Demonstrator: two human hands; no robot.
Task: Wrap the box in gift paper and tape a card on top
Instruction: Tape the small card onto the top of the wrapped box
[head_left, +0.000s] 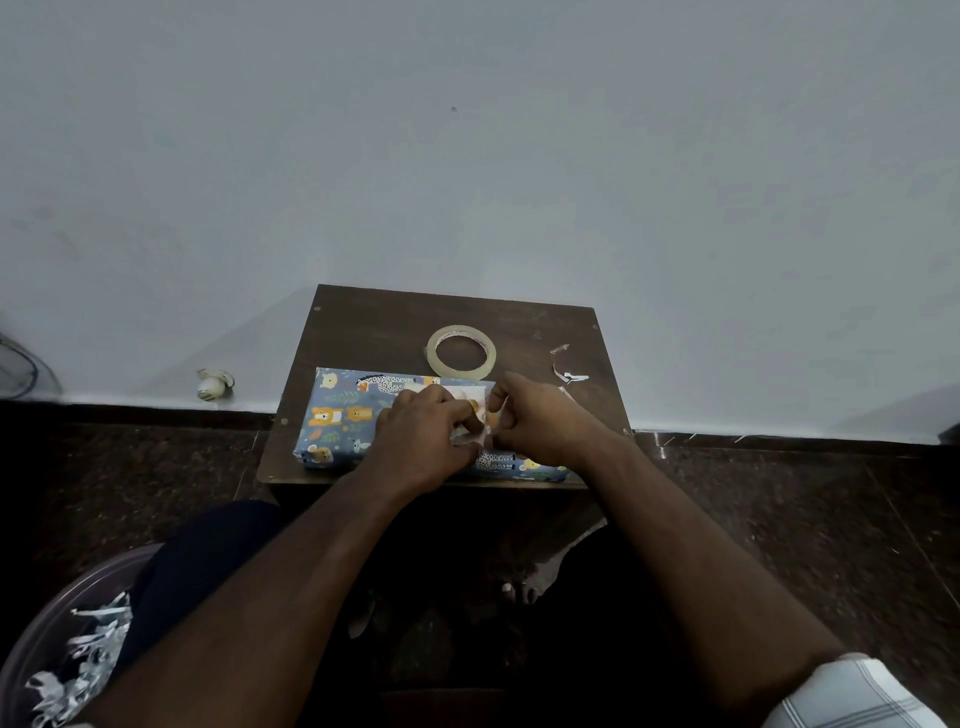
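Note:
A box wrapped in blue paper with animal prints lies flat on a small dark wooden table. On its top sits a white card, mostly covered by my hands. My left hand rests on the card with curled fingers that pinch something small at its right edge. My right hand meets it there, its fingers curled and pinching the same spot, where a bit of clear tape seems to show. A roll of clear tape lies on the table just behind the box.
Torn paper scraps lie at the table's right side. A round bin with shredded paper stands at lower left by my knee. A small white object sits on the floor by the wall. Dark floor surrounds the table.

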